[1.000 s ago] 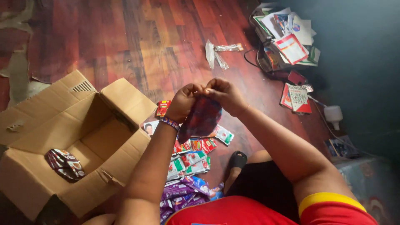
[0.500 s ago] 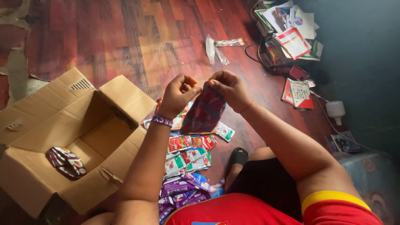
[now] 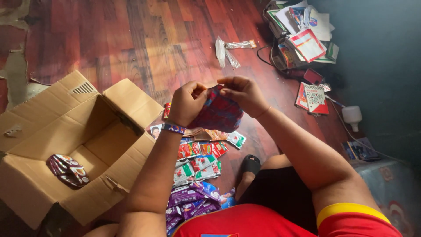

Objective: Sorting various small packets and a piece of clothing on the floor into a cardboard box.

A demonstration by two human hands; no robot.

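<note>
Head view: left hand (image 3: 186, 105) and right hand (image 3: 243, 93) are pinching a red packet bundle (image 3: 218, 113).
Cardboard box (image 3: 66, 131) is sitting open nearby, beside loose sachets (image 3: 199, 164).

Dark red sachet bundle (image 3: 218, 113) pinched at its top edge between the fingers of left hand (image 3: 187, 103) and right hand (image 3: 244, 93). Below the fingers on the floor: red, green-and-white sachets (image 3: 198, 161), then purple ones (image 3: 189, 197). Well left of the fingers, open cardboard box (image 3: 109, 145) holds a dark sachet bundle (image 3: 69, 170); beyond the fingers, clear wrappers (image 3: 228, 52).
</note>
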